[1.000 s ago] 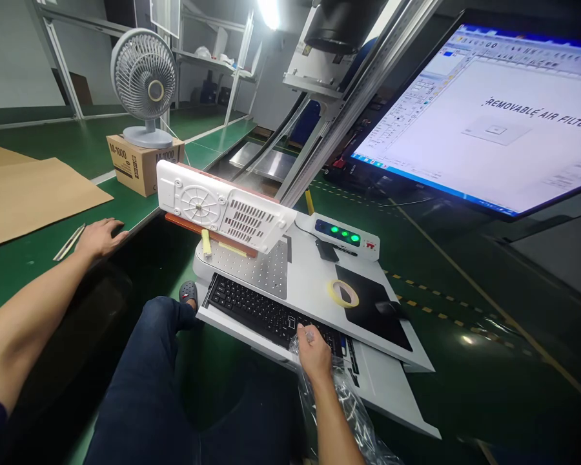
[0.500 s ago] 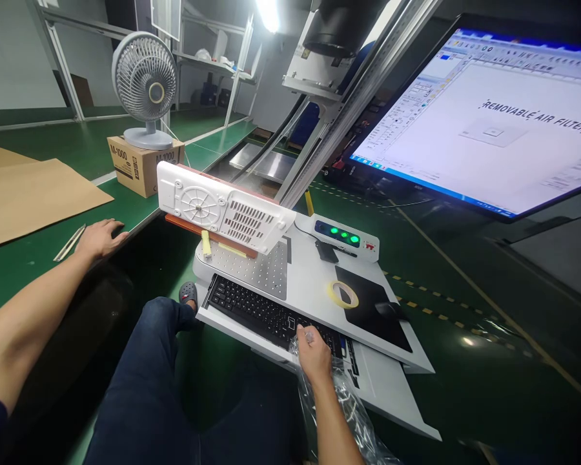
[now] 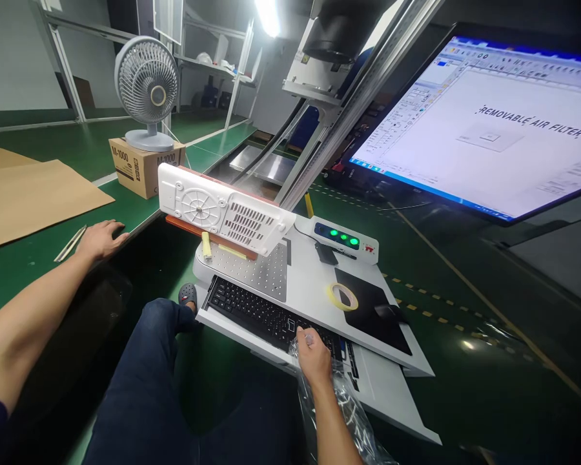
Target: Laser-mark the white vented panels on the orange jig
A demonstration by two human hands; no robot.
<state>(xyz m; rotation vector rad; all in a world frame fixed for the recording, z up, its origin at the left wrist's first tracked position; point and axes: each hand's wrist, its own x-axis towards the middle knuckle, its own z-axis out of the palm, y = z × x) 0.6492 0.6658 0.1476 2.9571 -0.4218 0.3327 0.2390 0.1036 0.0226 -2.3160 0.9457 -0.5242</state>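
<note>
Right hand (image 3: pixel 314 354), lower centre of frame: fingers curled together, knuckles up, fingertips resting on the right end of the black keyboard (image 3: pixel 271 314). A clear plastic bag (image 3: pixel 348 407) is bunched under the palm and wrist; whether the fingers actually pinch the bag cannot be told.

Left hand (image 3: pixel 101 237), left of frame: lies palm down on the edge of the green bench (image 3: pixel 39 258), fingers slightly spread and nearly flat, holding nothing. A thin metal strip (image 3: pixel 70 242) lies just beside it, to its left.

Keyboard sits on a white pull-out tray (image 3: pixel 382 381), long axis running from centre-left down toward lower right.

White plastic panel (image 3: pixel 223 216), above the keyboard at frame centre: stands tilted on an orange fixture (image 3: pixel 193 227), vented face toward the camera, long axis running left to right and dipping slightly right.

Roll of yellow tape (image 3: pixel 343 296) lies flat right of the keyboard, at the edge of a black mouse pad (image 3: pixel 372 310). Monitor (image 3: pixel 484 123) at upper right reads "REMOVABLE AIR FILTER". Fan (image 3: pixel 148 87) stands on a cardboard box (image 3: pixel 142 166) at upper left.
</note>
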